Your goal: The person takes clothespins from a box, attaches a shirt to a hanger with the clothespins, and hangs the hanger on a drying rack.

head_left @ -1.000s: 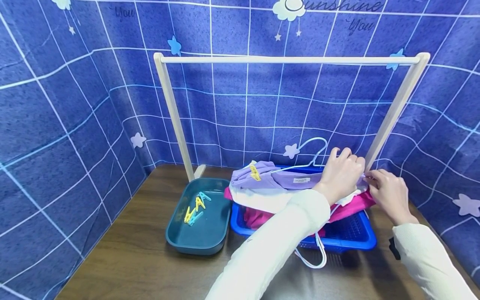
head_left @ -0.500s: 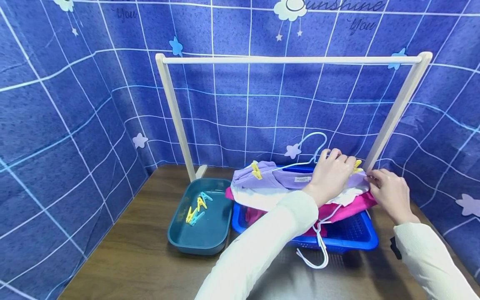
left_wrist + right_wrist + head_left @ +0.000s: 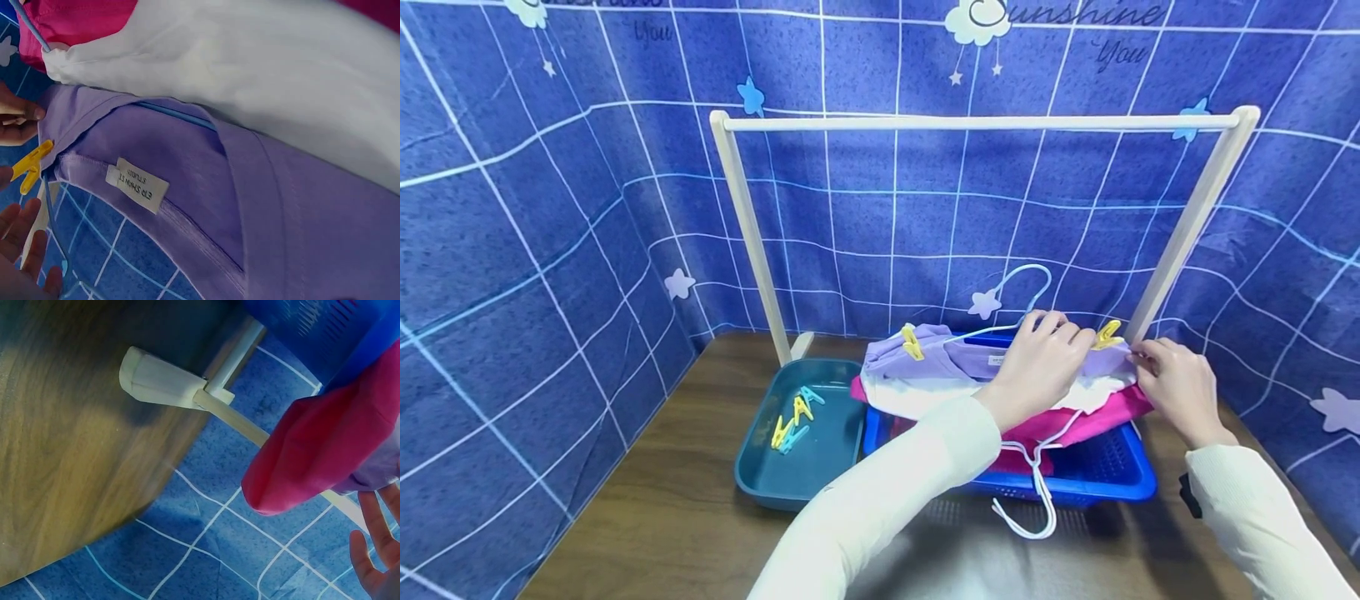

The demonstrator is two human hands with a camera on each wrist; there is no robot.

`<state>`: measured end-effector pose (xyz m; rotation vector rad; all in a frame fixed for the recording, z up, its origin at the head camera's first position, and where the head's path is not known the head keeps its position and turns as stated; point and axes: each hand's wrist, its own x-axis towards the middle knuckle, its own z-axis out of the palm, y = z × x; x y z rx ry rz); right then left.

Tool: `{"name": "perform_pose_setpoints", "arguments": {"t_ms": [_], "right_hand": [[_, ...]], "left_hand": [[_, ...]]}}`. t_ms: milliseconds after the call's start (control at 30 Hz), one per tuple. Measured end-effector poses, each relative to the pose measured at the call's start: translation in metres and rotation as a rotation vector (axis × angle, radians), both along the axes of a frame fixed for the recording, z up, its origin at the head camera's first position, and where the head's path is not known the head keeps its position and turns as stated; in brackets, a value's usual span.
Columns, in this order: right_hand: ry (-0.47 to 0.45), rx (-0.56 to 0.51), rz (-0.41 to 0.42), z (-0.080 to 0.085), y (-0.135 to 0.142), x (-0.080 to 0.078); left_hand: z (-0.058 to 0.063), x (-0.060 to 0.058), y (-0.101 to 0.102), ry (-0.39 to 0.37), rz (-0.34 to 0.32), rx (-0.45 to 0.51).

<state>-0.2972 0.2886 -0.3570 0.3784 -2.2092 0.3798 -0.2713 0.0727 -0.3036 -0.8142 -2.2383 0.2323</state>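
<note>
- Left hand [image 3: 1037, 365]: fingers loosely spread, empty, eight o'clock from yellow plastic clothespin [image 3: 1107, 335].
- Right hand [image 3: 1182, 392]: thumb-and-finger pinch on lilac fabric top [image 3: 970, 360], four o'clock from clothespin.

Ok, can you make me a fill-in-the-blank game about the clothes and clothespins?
Both clothespins clipped on the purple top are ____ in colour.
The number of loose clothespins inside the teal tray is ____.
The hand pinching the top's shoulder is the person's ____ one.
The plastic basket beneath the top is coloured ____.

Missing words: yellow; four; right; blue.
</note>
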Motion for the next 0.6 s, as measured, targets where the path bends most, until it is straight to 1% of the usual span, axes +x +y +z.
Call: {"name": "perform_pose_setpoints", "arguments": {"t_ms": [100, 267, 400, 500, 600], "right_hand": [[0.002, 0.003, -0.001, 0.000, 0.000, 0.000], [-0.005, -0.002, 0.000, 0.000, 0.000, 0.000], [-0.017, -0.007, 0.001, 0.002, 0.000, 0.001], [-0.035, -0.010, 0.000, 0.003, 0.000, 0.002], [-0.058, -0.011, -0.005, 0.004, 0.000, 0.002]], "left_hand": [[0.000, 0.005, -0.009, 0.015, -0.035, -0.001], [-0.001, 0.014, -0.022, 0.007, -0.085, -0.007], [-0.002, 0.020, -0.031, 0.023, -0.092, -0.009], [-0.002, 0.024, -0.039, 0.037, -0.101, 0.016], [-0.001, 0.028, -0.048, 0.031, -0.108, 0.055]]}}
